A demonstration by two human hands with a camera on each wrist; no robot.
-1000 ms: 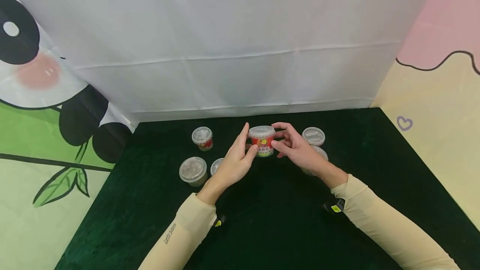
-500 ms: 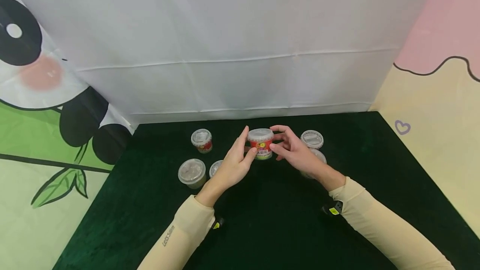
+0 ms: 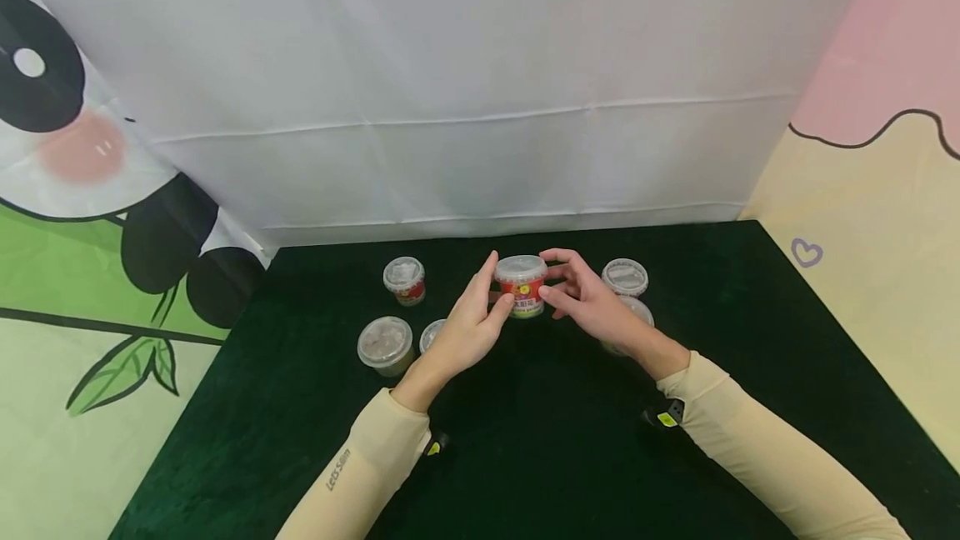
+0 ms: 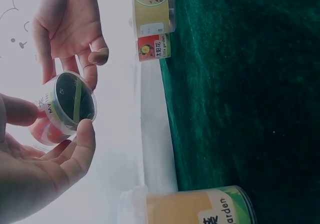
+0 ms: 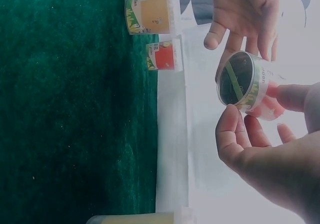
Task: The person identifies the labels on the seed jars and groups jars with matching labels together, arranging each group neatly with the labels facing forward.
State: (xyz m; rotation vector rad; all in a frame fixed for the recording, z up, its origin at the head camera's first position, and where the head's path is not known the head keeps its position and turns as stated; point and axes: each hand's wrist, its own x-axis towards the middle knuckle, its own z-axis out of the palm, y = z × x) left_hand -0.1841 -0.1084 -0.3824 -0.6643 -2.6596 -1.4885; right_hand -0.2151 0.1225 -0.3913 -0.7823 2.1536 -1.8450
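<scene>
A small clear-lidded cup (image 3: 522,285) with a red label hangs just above the dark green table (image 3: 540,440). My left hand (image 3: 499,282) holds its left side with the thumb on the front and straight fingers behind. My right hand (image 3: 551,273) grips its right side between thumb and curled fingers. From the left wrist view I see the cup (image 4: 62,109) from below, dark inside, pinched by my left hand (image 4: 50,126), with the right hand's fingers (image 4: 75,39) beyond it. The right wrist view shows the cup (image 5: 245,84) the same way, with my right thumb (image 5: 230,129) against it.
Other lidded cups stand around: a red-labelled one (image 3: 404,278) at the back left, two (image 3: 385,343) (image 3: 432,333) by my left wrist, and two (image 3: 626,276) (image 3: 639,311) behind my right hand. A white cloth backdrop (image 3: 480,107) rises at the table's far edge.
</scene>
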